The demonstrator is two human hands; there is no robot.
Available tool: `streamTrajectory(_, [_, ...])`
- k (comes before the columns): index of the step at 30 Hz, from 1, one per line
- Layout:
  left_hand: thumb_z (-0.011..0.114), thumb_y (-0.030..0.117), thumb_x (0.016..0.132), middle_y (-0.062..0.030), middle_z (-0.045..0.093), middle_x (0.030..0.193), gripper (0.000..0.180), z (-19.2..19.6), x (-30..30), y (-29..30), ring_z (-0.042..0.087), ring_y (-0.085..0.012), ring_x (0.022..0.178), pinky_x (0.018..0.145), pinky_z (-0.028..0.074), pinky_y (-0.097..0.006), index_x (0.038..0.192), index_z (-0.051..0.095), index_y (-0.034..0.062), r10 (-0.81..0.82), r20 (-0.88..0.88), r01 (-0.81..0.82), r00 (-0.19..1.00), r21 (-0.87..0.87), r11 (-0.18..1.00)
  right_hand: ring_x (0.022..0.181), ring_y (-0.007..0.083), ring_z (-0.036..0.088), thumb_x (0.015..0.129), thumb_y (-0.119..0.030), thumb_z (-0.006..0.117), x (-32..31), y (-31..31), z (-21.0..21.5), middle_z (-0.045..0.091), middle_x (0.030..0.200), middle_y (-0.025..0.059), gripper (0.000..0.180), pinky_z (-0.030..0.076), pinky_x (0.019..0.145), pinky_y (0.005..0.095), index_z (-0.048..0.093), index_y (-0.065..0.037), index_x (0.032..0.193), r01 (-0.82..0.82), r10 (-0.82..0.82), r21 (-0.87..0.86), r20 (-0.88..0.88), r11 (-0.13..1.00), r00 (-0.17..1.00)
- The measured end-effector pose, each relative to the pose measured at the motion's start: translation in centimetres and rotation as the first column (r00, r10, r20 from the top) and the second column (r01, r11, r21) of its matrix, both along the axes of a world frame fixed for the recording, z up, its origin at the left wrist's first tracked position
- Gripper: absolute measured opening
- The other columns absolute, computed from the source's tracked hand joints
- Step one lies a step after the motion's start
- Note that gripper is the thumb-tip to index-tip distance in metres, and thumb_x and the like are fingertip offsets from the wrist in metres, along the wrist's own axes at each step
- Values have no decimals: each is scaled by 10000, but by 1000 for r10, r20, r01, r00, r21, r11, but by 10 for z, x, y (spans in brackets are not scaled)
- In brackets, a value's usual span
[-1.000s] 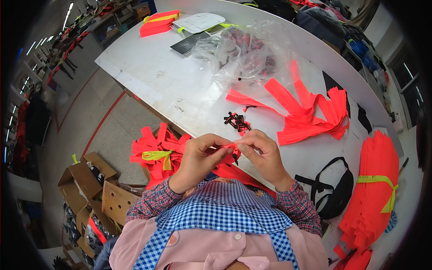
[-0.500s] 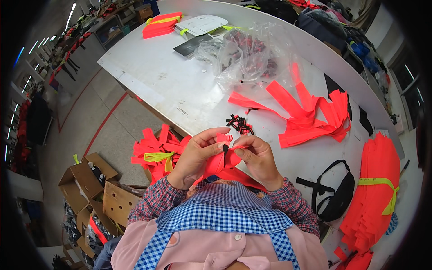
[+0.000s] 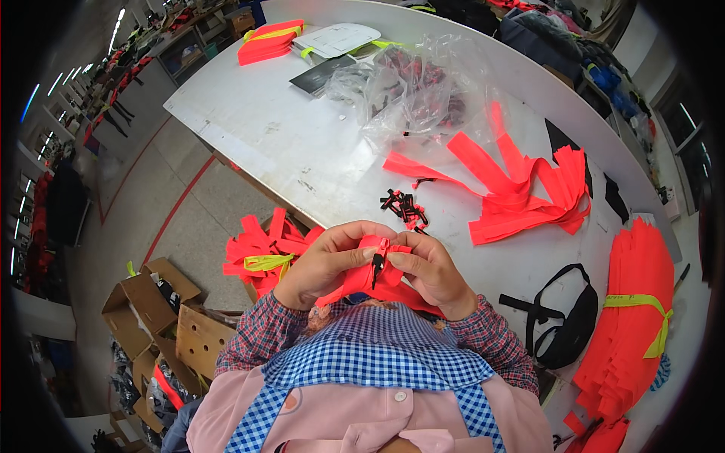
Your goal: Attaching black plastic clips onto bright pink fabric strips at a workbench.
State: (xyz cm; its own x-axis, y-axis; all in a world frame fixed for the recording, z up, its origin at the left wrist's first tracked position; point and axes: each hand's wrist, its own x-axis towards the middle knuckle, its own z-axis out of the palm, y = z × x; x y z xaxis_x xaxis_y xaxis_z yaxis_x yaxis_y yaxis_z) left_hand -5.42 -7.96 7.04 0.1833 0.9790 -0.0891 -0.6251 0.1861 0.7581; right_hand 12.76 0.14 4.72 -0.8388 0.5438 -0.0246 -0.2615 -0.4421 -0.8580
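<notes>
- Left hand [image 3: 326,266]: I find the thumb and fingers clamped on an orange strip [image 3: 352,285], the thumb pressed near its upper part, close beside a black tab [image 3: 377,266].
- Right hand [image 3: 433,273]: I record thumb and forefinger pinched on the same strip from the opposite side, the thumb tip near the tab. The far fingertips are partly hidden behind the cloth; I cannot tell their exact grip.
- Orange strip: located between the two hands, in front of the apron [image 3: 370,340] and near the table edge. Its lower part spreads below the fingers.
- Black tab: hangs roughly upright against the strip, in the gap between the thumbs, its tail pointing down.
- Pose: both forearms come in from below, bent inward, with the hands level and close together. The thumbs face each other and the knuckles are up.
- Surroundings: a heap of small black pieces [image 3: 404,209] lies on the white table [image 3: 249,132] just beyond the hands. Loose orange strips [image 3: 521,198] lie to its right, a clear plastic bag [image 3: 423,87] farther back. To the left of the left hand I note a tied orange bundle [image 3: 257,245].
</notes>
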Motion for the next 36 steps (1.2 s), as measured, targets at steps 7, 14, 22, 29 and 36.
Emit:
streamTrajectory(7, [583, 34, 917, -84, 630, 1129, 295, -4, -11, 1, 592, -148, 1066, 949, 456, -288, 1207, 571, -18, -65, -273, 81, 960, 46, 996, 769, 30, 527, 932, -144, 599, 1, -3, -2, 592, 858, -20, 162, 437, 683, 175, 615, 0, 1004, -20, 21, -129, 5, 991, 1000])
streamTrajectory(14, [637, 3, 885, -64, 649, 1090, 312, 12, -2, -1, 608, -119, 1010, 873, 496, -264, 1192, 584, -23, 44, -457, 13, 888, 121, 993, 853, 92, 595, 916, -67, 619, 2, -4, 0, 596, 939, 50, 136, 486, 767, 221, 617, 36, 1004, 240, -279, 528, -6, 815, 960])
streamTrajectory(22, [646, -4, 862, -48, 665, 925, 143, 8, 1, -10, 623, -94, 795, 681, 513, -246, 1003, 668, -16, 177, -749, -2, 638, 229, 974, 807, 141, 616, 841, -85, 714, 3, -4, -5, 619, 903, 66, 149, 503, 727, 260, 647, -8, 950, 289, -288, 630, -108, 721, 952])
streamTrajectory(29, [653, -34, 802, -83, 646, 861, 155, 16, 3, -12, 644, -162, 756, 667, 503, -256, 952, 677, -1, 280, -839, 43, 467, 337, 940, 744, 191, 609, 759, -119, 787, 1, -8, -2, 617, 819, 75, 200, 493, 619, 282, 659, -44, 892, 324, -396, 869, -166, 375, 903])
streamTrajectory(36, [668, -41, 794, -65, 633, 822, 153, 9, 2, -11, 604, -167, 770, 665, 480, -275, 936, 687, 12, 308, -770, 69, 559, 413, 908, 749, 196, 602, 771, -131, 777, 2, -13, -3, 612, 827, 70, 189, 493, 612, 286, 663, -49, 897, 364, -388, 877, -231, 314, 892])
